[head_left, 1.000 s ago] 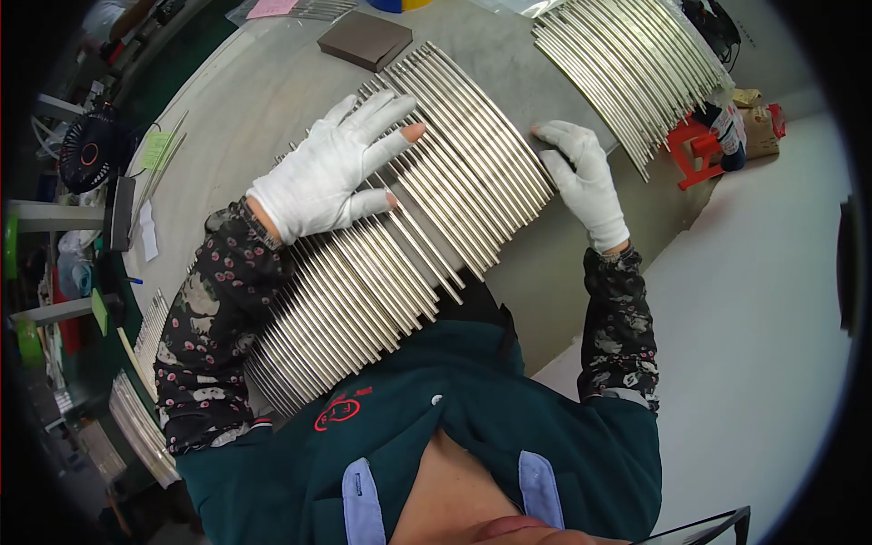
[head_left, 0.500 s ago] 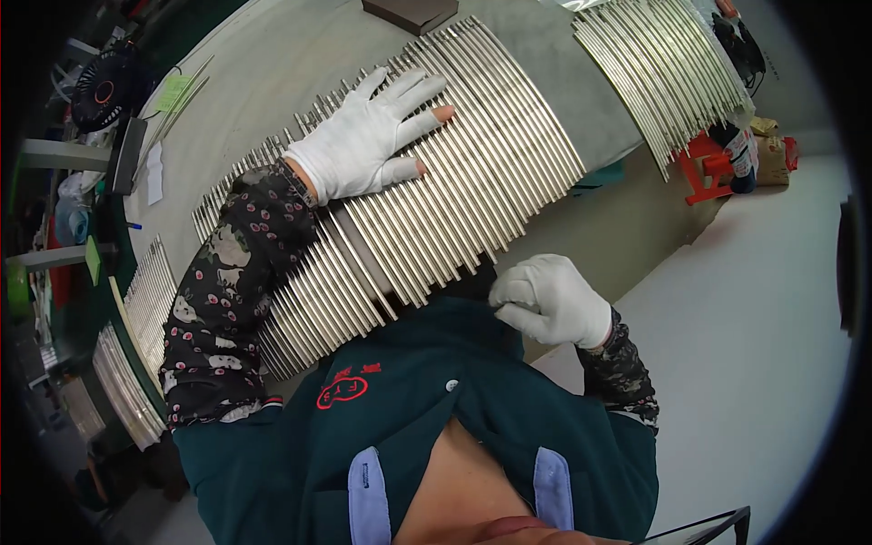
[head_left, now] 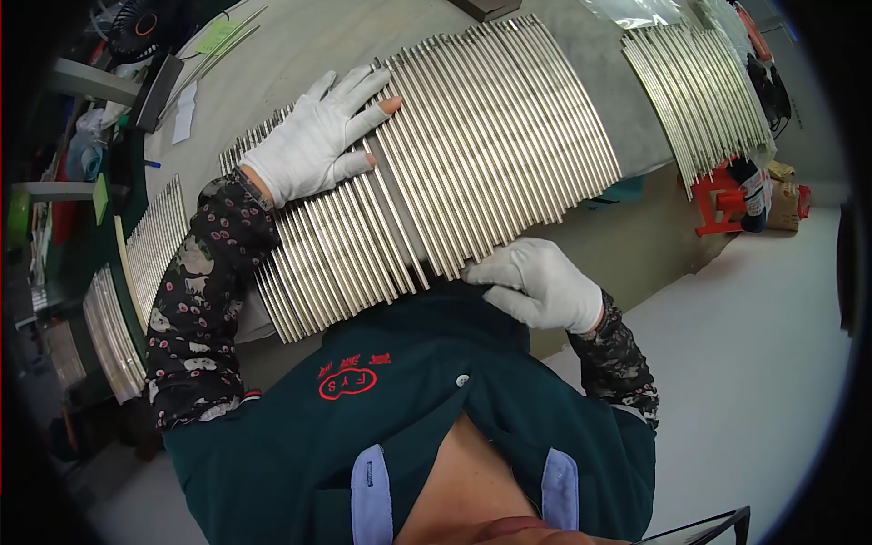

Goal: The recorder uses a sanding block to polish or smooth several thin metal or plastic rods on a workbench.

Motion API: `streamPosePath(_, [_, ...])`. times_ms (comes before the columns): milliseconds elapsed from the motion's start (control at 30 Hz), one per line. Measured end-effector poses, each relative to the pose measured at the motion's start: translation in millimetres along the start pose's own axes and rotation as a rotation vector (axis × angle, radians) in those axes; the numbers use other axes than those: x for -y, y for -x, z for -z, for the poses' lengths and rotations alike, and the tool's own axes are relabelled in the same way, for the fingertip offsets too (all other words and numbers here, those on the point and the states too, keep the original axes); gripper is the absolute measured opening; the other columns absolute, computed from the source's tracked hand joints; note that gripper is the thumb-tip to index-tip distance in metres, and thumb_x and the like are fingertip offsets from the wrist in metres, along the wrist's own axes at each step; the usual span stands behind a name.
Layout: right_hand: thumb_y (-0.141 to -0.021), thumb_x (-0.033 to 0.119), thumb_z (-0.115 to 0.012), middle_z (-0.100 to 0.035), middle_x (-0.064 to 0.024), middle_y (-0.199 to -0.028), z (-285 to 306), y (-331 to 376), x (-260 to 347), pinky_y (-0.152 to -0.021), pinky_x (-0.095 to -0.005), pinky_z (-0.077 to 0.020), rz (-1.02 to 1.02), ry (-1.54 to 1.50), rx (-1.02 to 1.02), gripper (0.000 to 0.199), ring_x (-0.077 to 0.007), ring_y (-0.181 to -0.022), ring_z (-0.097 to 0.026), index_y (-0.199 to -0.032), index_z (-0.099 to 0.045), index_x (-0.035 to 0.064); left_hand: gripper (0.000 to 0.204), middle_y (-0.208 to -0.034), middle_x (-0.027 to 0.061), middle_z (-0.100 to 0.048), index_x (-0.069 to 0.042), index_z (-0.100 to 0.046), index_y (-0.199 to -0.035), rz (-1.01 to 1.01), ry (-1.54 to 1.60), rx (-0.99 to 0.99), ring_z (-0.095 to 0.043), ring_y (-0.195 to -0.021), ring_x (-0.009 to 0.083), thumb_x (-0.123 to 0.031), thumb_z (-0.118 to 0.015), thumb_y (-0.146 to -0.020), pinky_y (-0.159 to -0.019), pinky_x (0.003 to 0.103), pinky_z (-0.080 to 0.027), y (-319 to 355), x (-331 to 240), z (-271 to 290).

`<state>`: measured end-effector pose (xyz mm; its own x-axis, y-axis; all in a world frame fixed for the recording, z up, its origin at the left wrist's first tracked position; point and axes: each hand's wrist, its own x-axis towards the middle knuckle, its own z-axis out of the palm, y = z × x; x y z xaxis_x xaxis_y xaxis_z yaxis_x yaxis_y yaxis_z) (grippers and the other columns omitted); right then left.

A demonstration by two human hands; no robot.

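A wide row of thin silvery metal rods (head_left: 509, 118) lies side by side on the grey table. My left hand (head_left: 318, 136), in a white glove with bare thumb and index fingertips, lies open and palm down on the left part of the row, fingers spread. A narrow gap crosses the row just right of it, with a lone rod (head_left: 391, 209) beside the gap. My right hand (head_left: 536, 283), also in a white glove, is at the near ends of the rods right of the gap, its fingers reaching to them and the thumb apart. Nothing shows in its grasp.
Another batch of rods (head_left: 699, 100) lies at the right, by a red plastic stand (head_left: 722, 204). More rods (head_left: 156, 232) lie at the far left. A dark box (head_left: 486, 7) sits at the back edge. A black fan (head_left: 138, 27) stands back left.
My left hand has shifted left across the rods, and the gap now shows to its right. My right hand has come up and left to the rods' near ends.
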<state>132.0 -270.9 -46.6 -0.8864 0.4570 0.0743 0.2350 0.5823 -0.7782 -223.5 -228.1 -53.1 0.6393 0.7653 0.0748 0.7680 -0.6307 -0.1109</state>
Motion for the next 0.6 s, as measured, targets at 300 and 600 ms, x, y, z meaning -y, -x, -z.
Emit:
streamPosePath(300, [-0.082,0.015,-0.068,-0.072,-0.0178,-0.099,-146,-46,100,-0.08,-0.0391,-0.0559,0.196,-0.063,0.204,0.03,-0.034,-0.088,-0.069,-0.107,-0.071,-0.0007,0.07,-0.163,0.0192,-0.026,-0.012,-0.031,-0.157,0.111,-0.075,-0.068,-0.026,-0.149,0.0395,-0.052,-0.04,-0.101,-0.122,0.055,-0.022,139,-22,0])
streamPosePath(600, [-0.083,0.016,-0.065,-0.07,-0.0201,-0.114,-33,-6,-2,-0.092,-0.0393,-0.0549,0.058,-0.195,0.211,0.034,-0.0352,-0.103,-0.068,-0.112,-0.068,-0.0024,0.084,-0.162,0.0186,-0.027,-0.016,-0.029,-0.158,-0.073,0.074,-0.145,-0.029,-0.148,0.0413,-0.074,-0.021,-0.097,-0.12,0.058,-0.023,-23,1,-8])
